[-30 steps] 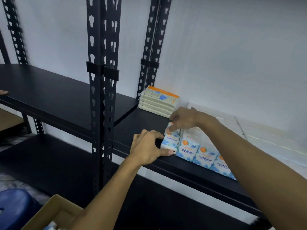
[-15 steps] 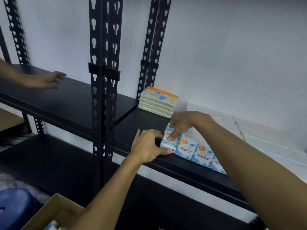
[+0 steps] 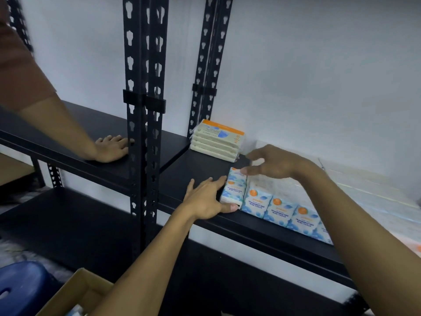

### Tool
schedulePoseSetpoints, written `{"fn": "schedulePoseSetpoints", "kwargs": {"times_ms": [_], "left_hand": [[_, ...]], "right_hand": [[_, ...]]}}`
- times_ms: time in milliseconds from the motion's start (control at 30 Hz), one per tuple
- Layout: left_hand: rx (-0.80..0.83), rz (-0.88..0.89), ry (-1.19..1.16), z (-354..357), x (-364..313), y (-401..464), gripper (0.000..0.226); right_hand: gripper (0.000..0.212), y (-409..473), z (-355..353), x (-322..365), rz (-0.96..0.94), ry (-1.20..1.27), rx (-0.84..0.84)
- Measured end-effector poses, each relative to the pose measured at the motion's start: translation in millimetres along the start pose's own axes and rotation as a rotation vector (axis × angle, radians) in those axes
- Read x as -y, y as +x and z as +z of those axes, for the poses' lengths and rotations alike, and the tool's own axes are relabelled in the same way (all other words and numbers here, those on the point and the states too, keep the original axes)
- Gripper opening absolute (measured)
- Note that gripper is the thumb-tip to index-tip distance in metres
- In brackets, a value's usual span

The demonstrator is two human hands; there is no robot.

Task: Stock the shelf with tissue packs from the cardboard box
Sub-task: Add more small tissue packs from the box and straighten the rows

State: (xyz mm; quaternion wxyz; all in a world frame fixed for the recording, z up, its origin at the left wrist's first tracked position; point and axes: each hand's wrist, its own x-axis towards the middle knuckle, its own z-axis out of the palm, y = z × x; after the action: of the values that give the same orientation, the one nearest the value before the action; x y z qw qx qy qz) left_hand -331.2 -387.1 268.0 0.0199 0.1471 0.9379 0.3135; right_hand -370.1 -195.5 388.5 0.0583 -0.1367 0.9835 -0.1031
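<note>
left hand [image 3: 206,200] touching end tissue pack [image 3: 234,188], black shelf [image 3: 198,169]

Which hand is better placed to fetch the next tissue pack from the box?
Left, probably. The left hand is nearer the cardboard box at lower left; the right hand hovers over the end tissue pack, farther away.

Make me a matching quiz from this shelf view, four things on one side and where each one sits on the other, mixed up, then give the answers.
Things:
1. stack of cream packs with an orange band
2. leftmost blue mini tissue pack
3. cardboard box
4. another person's hand

Places:
A. flat on the left shelf board, beside the upright post
B. bottom left corner, below the shelf
C. at the back of the shelf, against the wall
D. at the shelf's front edge, between the left hand and right hand

Pairs: 1-C, 2-D, 3-B, 4-A
</note>
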Motion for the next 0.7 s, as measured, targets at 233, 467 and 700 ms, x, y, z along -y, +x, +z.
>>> {"fn": "schedulePoseSetpoints", "kwargs": {"times_ms": [233,467,700], "left_hand": [[-0.002,-0.012,-0.011,-2,-3,-1,0.092],[-0.030,-0.020,-0.019,-1,-3,-3,0.100],[-0.074,-0.049,-0.213,-12,-17,-10,0.110]], "right_hand": [[0.072,-52,16,-59,0.132,0.033,-0.094],[0.058,-70,50,-66,0.109,0.002,-0.320],[0.052,-83,48,-59,0.073,0.123,-0.521]]}}
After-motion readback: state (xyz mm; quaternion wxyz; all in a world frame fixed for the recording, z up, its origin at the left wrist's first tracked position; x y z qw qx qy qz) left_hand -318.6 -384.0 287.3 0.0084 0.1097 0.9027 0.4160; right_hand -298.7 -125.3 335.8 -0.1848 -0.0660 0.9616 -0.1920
